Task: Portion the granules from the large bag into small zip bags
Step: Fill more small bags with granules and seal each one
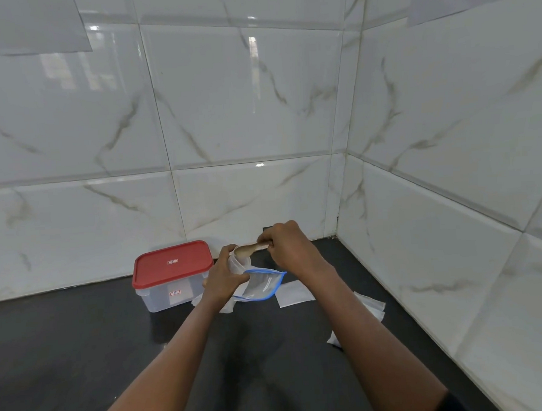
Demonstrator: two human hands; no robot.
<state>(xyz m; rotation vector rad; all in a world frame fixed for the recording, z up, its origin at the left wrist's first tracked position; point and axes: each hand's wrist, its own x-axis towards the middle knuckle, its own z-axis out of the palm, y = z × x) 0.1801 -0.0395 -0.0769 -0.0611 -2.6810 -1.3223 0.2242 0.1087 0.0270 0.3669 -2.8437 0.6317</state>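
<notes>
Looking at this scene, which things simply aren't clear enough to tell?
All in the head view:
- Granules on the spoon: too small and blurred to tell.
- Lower part of the clear bag: hidden by the left hand.
- Spoon handle: covered by the right hand.
- Contents of the container: hidden by its red lid; label print too small.

Glossy marbled wall tiles (242, 97), matt dark countertop (83, 356), clear plastic box (164, 297), wooden spoon (250, 249)

Labels on red-lid container (173, 275) too small to read. Load on spoon (245, 250) unclear. Lower right: flat bags (374, 305) partly behind right forearm (354, 326). Arms cut at bottom edge.
</notes>
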